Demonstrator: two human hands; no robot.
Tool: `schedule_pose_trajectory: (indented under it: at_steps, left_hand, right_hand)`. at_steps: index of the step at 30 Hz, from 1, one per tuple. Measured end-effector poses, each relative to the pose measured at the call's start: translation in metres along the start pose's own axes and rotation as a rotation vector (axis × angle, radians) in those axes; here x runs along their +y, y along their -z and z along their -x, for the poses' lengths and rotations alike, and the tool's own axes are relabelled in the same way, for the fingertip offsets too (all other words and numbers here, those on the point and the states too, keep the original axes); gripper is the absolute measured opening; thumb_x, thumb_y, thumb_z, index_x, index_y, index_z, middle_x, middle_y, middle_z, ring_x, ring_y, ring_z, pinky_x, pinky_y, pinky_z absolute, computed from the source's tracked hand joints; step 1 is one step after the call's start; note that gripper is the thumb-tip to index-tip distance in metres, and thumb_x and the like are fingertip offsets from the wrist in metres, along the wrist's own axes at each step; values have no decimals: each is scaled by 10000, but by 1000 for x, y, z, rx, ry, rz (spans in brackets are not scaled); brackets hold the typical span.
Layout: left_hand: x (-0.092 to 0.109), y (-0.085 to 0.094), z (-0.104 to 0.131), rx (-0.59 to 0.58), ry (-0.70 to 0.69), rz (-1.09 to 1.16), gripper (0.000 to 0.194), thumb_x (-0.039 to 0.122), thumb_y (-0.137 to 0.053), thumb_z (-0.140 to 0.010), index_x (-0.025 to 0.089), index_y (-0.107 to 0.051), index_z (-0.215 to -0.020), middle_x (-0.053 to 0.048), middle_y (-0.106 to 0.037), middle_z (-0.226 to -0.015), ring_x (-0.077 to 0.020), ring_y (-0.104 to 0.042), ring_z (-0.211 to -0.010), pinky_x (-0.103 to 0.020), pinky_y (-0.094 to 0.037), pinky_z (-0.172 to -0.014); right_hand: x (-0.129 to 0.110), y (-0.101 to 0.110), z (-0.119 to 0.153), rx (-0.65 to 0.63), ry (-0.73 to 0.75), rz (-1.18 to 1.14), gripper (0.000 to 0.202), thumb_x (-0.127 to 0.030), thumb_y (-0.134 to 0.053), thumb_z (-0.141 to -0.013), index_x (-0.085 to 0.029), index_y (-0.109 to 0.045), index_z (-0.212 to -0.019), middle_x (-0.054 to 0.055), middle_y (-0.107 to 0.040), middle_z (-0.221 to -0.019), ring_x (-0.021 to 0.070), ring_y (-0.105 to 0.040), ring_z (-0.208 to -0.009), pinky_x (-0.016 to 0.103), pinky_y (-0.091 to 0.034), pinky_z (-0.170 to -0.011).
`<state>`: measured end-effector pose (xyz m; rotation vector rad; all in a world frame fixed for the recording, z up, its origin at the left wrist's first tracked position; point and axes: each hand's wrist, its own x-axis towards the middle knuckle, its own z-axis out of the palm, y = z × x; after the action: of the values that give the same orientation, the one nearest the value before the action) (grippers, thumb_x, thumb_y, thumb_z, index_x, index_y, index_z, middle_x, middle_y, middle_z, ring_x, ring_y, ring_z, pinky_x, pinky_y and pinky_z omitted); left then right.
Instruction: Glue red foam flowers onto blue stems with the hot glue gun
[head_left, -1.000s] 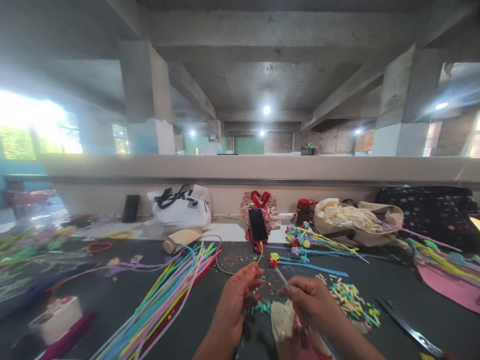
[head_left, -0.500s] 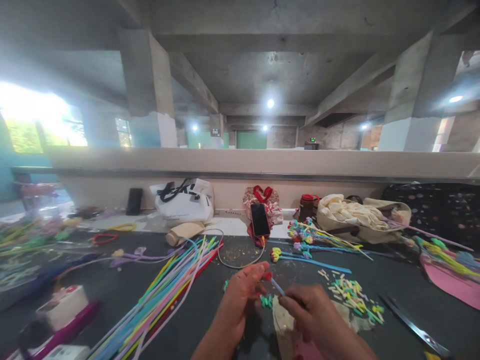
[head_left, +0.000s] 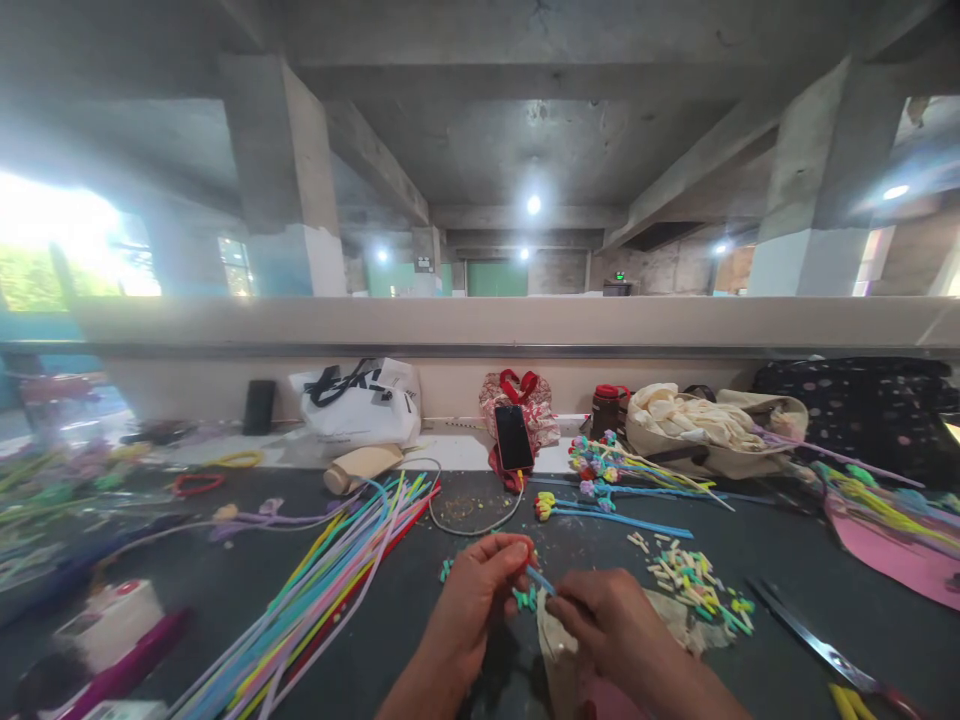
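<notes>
Concrete beams and square pillars span the hall behind a dark, matte counter [head_left: 187, 590] strewn with craft scraps. Near its front edge the left hand [head_left: 472, 600] pinches a small red bud [head_left: 531, 560] between thumb and fingertips, while the right hand [head_left: 607, 625] is closed on the thin blue stem [head_left: 540, 580] that runs into it — the two hands nearly touching above a crumpled beige cloth [head_left: 675, 620]. Left of them fans a loose sheaf of fuzzy pipe cleaners [head_left: 330, 580] in pink, yellow, blue and green. To the right lies a heap of short cut bits [head_left: 694, 580], and past it a long pair of steel scissors [head_left: 814, 640]. Farther back, finished stems with knotted flower heads [head_left: 607, 470] rest beside a black phone [head_left: 514, 437] propped against a red patterned bag [head_left: 525, 405].
</notes>
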<state>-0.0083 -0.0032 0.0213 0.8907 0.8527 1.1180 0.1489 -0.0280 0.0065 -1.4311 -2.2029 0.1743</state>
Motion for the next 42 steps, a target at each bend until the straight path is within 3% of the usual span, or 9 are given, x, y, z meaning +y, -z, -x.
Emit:
schedule_pose_trajectory:
  at_steps: [16,23,25,28,32,39,42]
  left_hand:
    - [0,2,2,-23,-56,-13,193,274,-674,-628,100,-640,-702,-19,-599,-621,-60,-505,-482,-140,-350,-391]
    - [0,-2,5,58,-29,75,363,374,-636,-654,169,-574,-947,-31,-617,-816,-75,-543,-513,-150,-340,-360]
    - [-5,-5,5,40,-8,88,345,365,-659,-630,154,-582,-893,-22,-612,-766,-68,-529,-502,-145,-331,-365]
    - [-18,-10,2,-83,77,82,320,346,-728,-541,121,-592,-723,37,-501,-490,-37,-408,-383,-140,-272,-344]
    - [-29,-12,0,-92,101,106,323,352,-755,-487,131,-566,-626,57,-451,-442,-24,-357,-358,-144,-229,-344]
    - [-10,-10,7,-51,35,99,276,347,-718,-553,124,-596,-659,65,-423,-407,-16,-326,-356,-134,-171,-343]
    - [-2,-7,9,-45,-35,142,270,354,-700,-581,131,-599,-694,42,-499,-452,-17,-346,-349,-138,-180,-337]
  right_hand:
    - [0,-1,0,2,12,-37,341,-304,-412,-832,-167,-587,-573,-3,-599,-534,99,-524,-502,202,-255,-472]
    - [0,4,0,15,-46,-103,356,-345,-398,-844,-178,-555,-571,-26,-532,-452,92,-508,-439,182,-257,-427]
    - [0,5,1,44,-51,-106,366,-358,-396,-846,-180,-557,-570,-23,-531,-452,100,-517,-464,183,-263,-427]
    - [-1,3,2,58,-50,-124,365,-365,-384,-855,-181,-575,-604,-17,-557,-488,101,-515,-477,185,-277,-434]
    - [-3,0,2,41,-5,-102,380,-368,-360,-863,-173,-564,-609,5,-602,-564,105,-528,-511,193,-295,-465]
    - [-4,-1,1,1,38,-116,362,-355,-359,-860,-176,-519,-589,-9,-562,-553,96,-494,-504,191,-289,-477]
    - [-3,0,0,-53,64,-152,331,-326,-402,-835,-170,-494,-558,-28,-499,-525,90,-457,-502,189,-273,-468]
